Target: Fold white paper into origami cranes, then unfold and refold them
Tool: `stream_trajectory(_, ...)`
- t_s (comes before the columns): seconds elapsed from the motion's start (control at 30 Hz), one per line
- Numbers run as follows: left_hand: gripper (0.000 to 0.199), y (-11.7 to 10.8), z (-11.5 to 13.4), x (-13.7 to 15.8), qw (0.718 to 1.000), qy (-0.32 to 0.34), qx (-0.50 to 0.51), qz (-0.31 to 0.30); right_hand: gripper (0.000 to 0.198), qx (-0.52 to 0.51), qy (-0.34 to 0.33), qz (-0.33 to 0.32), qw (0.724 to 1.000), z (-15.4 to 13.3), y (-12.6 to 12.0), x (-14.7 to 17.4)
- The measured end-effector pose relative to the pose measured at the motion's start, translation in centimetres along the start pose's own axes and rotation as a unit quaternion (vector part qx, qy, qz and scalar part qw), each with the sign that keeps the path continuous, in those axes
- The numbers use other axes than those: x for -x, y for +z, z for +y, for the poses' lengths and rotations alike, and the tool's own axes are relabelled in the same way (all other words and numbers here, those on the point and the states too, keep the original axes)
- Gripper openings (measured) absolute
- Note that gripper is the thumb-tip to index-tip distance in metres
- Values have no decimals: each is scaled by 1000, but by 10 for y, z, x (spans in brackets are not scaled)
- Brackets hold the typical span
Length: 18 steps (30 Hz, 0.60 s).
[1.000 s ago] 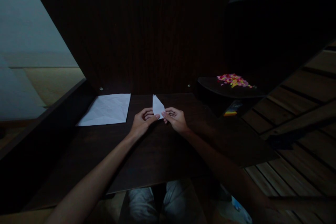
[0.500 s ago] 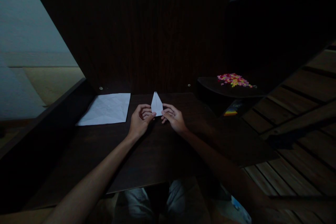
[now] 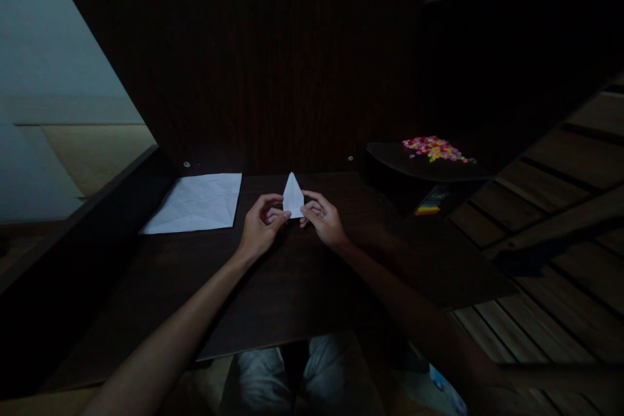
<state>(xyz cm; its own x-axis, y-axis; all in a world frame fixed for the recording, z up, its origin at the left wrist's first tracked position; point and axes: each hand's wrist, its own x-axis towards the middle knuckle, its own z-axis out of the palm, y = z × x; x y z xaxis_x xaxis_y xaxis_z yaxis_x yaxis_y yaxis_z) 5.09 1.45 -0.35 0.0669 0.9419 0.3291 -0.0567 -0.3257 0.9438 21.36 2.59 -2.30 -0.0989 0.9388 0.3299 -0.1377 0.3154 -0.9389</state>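
A small folded white paper (image 3: 293,197) is held above the dark desk, its pointed end up and its short flat edge down. A faint crease or slit runs down its middle. My left hand (image 3: 262,222) pinches its lower left corner, thumb in front and fingers curled behind. At the lower right corner my right hand (image 3: 324,218) grips it the same way. The fingertips behind the paper are hidden.
A creased white sheet (image 3: 195,203) lies on the desk (image 3: 273,305) to the left. Small pink, red and yellow pieces (image 3: 435,149) are heaped on a corner shelf (image 3: 390,157) at right. A dark upright panel (image 3: 292,65) stands behind, and a low side board (image 3: 88,208) borders the left.
The paper has turned slightly in my hands and shifted a little right. Its two separate tips now show as a single point. Both hands keep their hold.
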Motion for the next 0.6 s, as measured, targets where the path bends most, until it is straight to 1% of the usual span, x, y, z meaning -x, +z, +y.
stream_trajectory(0.1,38,-1,-1,-1,1000,-15,11,-2,39,-5,4,3,1000,1,1,-1)
stream_trajectory(0.3,34,-4,-1,-1,998,-55,29,-25,29,-24,3,1,1000,0,0,-3)
stream_trajectory(0.5,20,-7,-2,-2,998,-57,25,0,18,-24,30,-3,999,-1,-4,-2)
stream_trajectory(0.6,16,-7,-6,-3,997,-64,37,13,16,-31,32,0,999,-3,-4,-1)
